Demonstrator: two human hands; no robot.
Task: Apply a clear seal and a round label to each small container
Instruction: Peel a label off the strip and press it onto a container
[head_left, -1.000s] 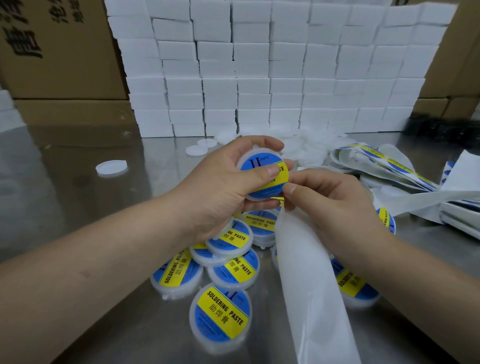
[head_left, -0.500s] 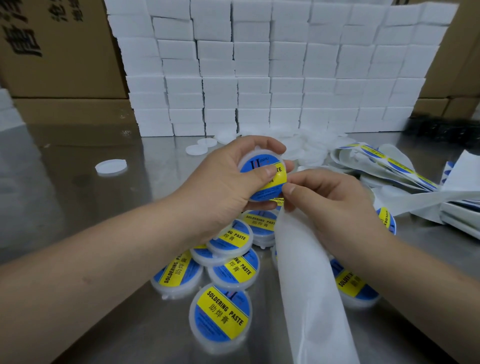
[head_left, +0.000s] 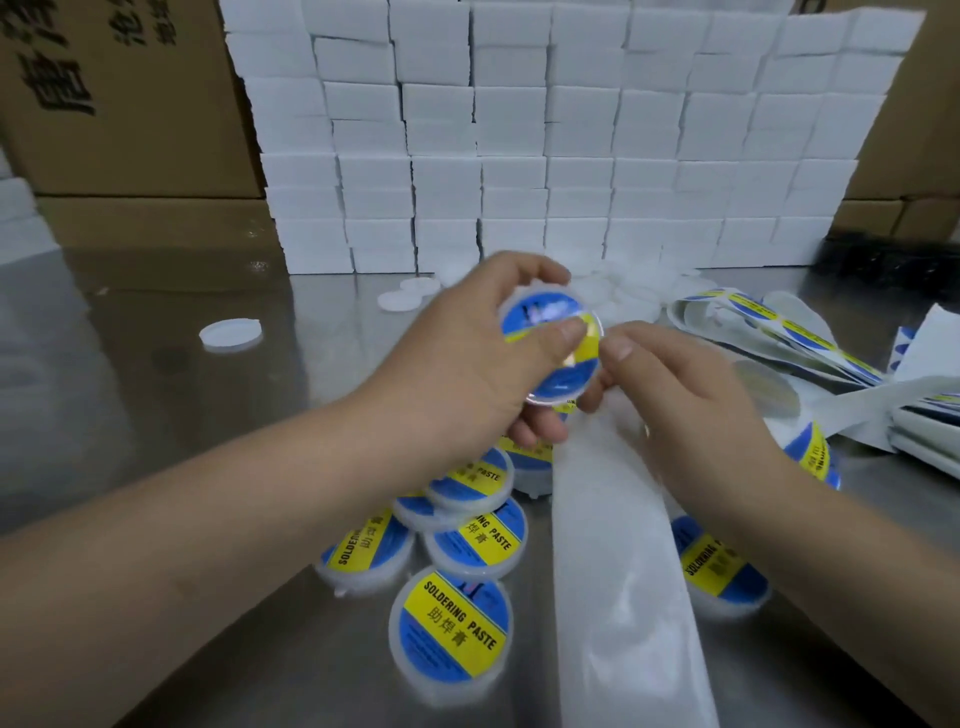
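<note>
Here, at the far left of the steel counter (head_left: 104, 364), a loose white lid (head_left: 230, 335) is seen lying alone, backed by brown cartons (head_left: 119, 104) and a wall of stacked white boxes (head_left: 545, 145). A small round container (head_left: 550, 348) with a blue and yellow label is held above the counter in the left hand (head_left: 467, 374), gripped between the thumb on its face and the fingers (head_left: 535, 431) curled beneath. Below it, a cluster of labelled containers (head_left: 452, 629) marked SOLDERING PASTE is spread on the near counter. A long white backing strip (head_left: 618, 597) is draped from the middle toward the near edge. The right hand (head_left: 691, 405) is placed just beside the held container, its fingertips pressed together at the container's right rim; what is pinched cannot be told. At the far right, folded strips of round labels (head_left: 779, 332) are piled.
</note>
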